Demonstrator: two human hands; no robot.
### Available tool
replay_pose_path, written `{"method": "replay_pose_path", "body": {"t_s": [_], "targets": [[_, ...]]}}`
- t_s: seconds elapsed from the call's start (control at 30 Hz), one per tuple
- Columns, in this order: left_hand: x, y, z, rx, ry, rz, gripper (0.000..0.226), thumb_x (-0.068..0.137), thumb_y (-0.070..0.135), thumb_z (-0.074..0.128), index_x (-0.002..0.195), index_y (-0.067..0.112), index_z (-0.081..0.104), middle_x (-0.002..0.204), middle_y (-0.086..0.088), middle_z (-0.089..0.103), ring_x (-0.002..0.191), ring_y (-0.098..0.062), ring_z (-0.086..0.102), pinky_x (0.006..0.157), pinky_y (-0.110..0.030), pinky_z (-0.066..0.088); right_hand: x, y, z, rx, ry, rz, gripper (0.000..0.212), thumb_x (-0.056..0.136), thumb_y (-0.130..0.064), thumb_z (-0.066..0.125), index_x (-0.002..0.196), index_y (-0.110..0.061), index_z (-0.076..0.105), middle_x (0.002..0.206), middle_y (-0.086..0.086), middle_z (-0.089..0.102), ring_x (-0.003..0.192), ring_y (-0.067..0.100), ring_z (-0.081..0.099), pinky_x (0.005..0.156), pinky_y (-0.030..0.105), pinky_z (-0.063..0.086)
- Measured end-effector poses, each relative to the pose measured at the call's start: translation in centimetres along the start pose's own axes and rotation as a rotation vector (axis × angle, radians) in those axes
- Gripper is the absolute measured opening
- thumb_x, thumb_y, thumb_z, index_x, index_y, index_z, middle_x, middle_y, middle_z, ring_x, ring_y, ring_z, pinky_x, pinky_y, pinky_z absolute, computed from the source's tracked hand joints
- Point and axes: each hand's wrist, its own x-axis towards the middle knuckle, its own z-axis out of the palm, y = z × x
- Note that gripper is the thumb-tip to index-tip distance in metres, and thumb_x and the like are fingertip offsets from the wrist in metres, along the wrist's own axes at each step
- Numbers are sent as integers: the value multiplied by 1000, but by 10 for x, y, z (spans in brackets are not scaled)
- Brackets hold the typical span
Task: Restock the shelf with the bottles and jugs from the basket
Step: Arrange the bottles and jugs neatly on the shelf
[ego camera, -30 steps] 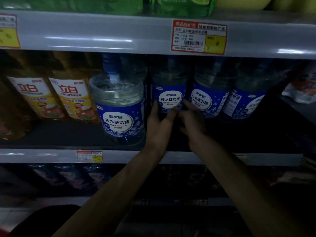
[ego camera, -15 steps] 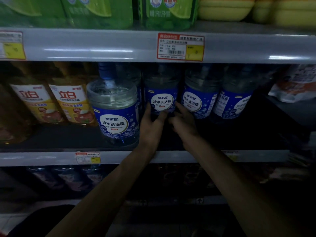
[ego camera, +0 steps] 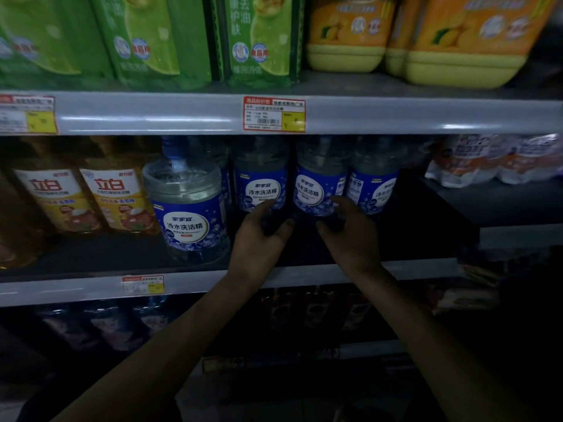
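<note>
Pressed together half a second ago, the hands have parted: the left hand (ego camera: 259, 239) touches a blue-labelled bottle (ego camera: 262, 181) on the shelf (ego camera: 411, 269), grip unclear, while the right hand (ego camera: 350, 236) hovers loosely open before the neighbouring bottle (ego camera: 318, 184).

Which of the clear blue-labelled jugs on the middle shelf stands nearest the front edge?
The leftmost clear blue-labelled jug, next to the amber yellow-labelled bottles. It stands forward by the shelf lip; the other three sit further back in a row.
</note>
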Motion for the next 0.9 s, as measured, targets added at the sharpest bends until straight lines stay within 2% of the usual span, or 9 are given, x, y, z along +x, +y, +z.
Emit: {"method": "replay_pose_path", "body": {"t_s": [0.1,0.2,0.3,0.47,0.53,0.67,0.73,0.8,0.9], "targets": [[-1,4,7,54,-44,30,54,96,30,72,146,24,53,126,6,64,120,-10,58,98,-25,47,5,11,-5,38,8,46,54,88,-18,76,137,-19,55,130,-2,63,121,14,57,100,28,46],[5,2,14,103,-83,54,51,96,28,71,144,25,54,123,7,63,116,-7,58,92,-17,45,17,18,3,103,35,112,50,85,-19,79,129,-20,57,114,-10,62,111,10,58,92,25,44],[17,-5,17,71,-84,30,45,96,26,70,139,28,56,117,10,64,113,-6,61,90,-17,47,31,23,16,175,61,151,52,82,-18,80,129,-23,58,117,-9,65,110,9,59,90,23,44],[39,-7,20,-49,-52,-22,39,97,21,68,136,25,60,118,5,67,109,-4,63,85,-16,48,47,34,33,207,83,184,45,83,-10,78,117,-29,56,100,-23,59,102,3,57,75,5,38],[44,-7,20,-73,-43,-22,38,98,20,67,135,25,61,116,5,67,106,-5,64,82,-16,48,50,37,38,208,108,185,47,82,-14,80,121,-24,57,102,-20,61,98,2,58,76,8,41],[50,-11,20,-107,-24,-35,36,98,14,65,132,23,61,110,8,68,103,-3,64,77,-10,49,52,39,44,168,167,196,52,78,-29,86,117,-25,52,106,-16,62,85,-10,56,66,-1,37],[54,-14,22,-125,-15,-45,35,97,10,65,130,21,62,106,4,70,102,-10,67,74,-10,50,54,37,49,127,200,191,59,71,-47,87,116,-24,55,110,-12,67,93,0,63,73,8,46],[57,-15,25,-137,-11,-50,32,97,7,63,127,20,63,105,2,71,99,-10,68,69,-8,50,57,38,55,64,209,181,73,62,-66,80,118,-24,59,114,-7,69,100,8,67,81,26,58],[59,-14,28,-136,-14,-39,29,99,8,61,124,22,62,102,7,70,90,0,65,65,-4,48,60,37,63,0,208,168,78,58,-68,77,119,-23,61,118,-2,66,103,13,67,83,38,61]]}}
